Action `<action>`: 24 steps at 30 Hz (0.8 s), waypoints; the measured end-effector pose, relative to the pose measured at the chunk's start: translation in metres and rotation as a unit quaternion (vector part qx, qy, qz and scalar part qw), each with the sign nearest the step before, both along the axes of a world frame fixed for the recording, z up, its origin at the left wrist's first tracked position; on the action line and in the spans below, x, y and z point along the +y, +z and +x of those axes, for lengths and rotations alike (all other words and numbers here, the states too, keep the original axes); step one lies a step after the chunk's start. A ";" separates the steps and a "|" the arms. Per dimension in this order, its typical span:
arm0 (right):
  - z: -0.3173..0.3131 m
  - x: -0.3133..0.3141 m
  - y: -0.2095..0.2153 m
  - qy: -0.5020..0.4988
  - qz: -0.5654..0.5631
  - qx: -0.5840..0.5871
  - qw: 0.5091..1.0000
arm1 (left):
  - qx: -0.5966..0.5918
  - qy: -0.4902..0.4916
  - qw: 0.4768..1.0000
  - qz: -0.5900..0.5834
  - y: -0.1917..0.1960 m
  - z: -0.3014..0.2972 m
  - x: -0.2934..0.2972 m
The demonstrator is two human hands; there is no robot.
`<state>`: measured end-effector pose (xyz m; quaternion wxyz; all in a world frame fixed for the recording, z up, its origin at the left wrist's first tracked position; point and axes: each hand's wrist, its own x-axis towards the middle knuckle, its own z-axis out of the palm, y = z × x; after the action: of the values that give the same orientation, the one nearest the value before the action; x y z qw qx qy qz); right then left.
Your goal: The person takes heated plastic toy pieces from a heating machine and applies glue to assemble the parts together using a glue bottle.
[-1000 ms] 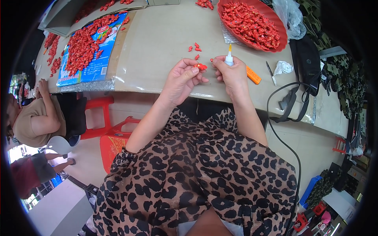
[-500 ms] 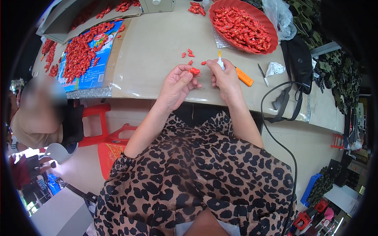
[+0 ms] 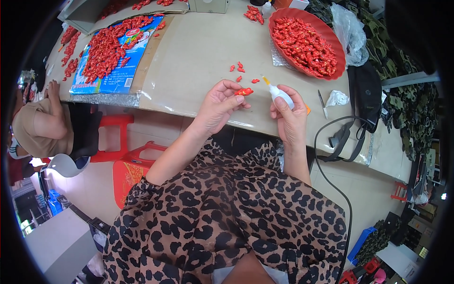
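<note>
Between the thumb and fingertips of my left hand [image 3: 218, 108] is a small glossy red figurine [image 3: 244, 92], held above the table's near edge. My right hand [image 3: 292, 116] is closed around a white squeeze bottle [image 3: 280, 96] with a thin yellow tip. The bottle tilts up and left, its tip apart from the figurine. Just beyond my hands lie several loose small red pieces [image 3: 240, 69]. An orange object [image 3: 308, 109] is mostly hidden behind my right hand.
A red scalloped bowl [image 3: 341, 56] heaped with red figurines stands at the far right. More red figurines [image 3: 105, 52] cover a blue sheet [image 3: 101, 85] at left. A knife [image 3: 323, 105], crumpled white tissue [image 3: 337, 98] and black bag [image 3: 364, 94] lie right. A person [image 3: 45, 123] sits at left.
My right hand has moved away from my left and turned, bringing the bottle from upright within the fist to a leftward tilt. My left hand still holds the red figurine. The view has shifted slightly.
</note>
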<state>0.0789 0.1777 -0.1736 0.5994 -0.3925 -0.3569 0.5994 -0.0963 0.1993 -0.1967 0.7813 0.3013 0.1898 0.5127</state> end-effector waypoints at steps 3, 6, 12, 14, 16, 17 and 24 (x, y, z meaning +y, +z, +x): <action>-0.003 -0.001 0.000 -0.008 -0.009 0.092 0.996 | -0.009 -0.024 1.000 0.003 -0.001 0.002 -0.001; -0.007 -0.002 0.003 0.023 -0.017 0.179 0.984 | 0.035 -0.029 0.998 0.031 0.004 0.010 -0.003; -0.023 -0.006 -0.015 -0.049 0.110 -0.064 0.991 | 0.122 -0.032 0.984 0.122 0.021 0.029 -0.010; -0.027 -0.006 -0.010 -0.006 0.132 -0.078 0.988 | 0.131 -0.022 0.982 0.131 0.022 0.027 -0.013; -0.023 -0.007 0.005 0.018 0.129 -0.096 0.987 | 0.099 0.001 0.991 0.086 0.025 0.017 -0.016; -0.016 -0.008 0.009 0.035 0.139 -0.212 0.967 | 0.104 0.010 0.991 0.086 0.027 0.007 -0.019; -0.011 -0.007 0.002 -0.199 0.194 -0.770 0.574 | 0.189 -0.002 0.971 0.149 0.028 -0.098 -0.045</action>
<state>0.0674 0.1702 -0.1716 0.2642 -0.6416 -0.7050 -0.1470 -0.1940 0.1546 -0.1690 0.6785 0.5060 0.2555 0.4673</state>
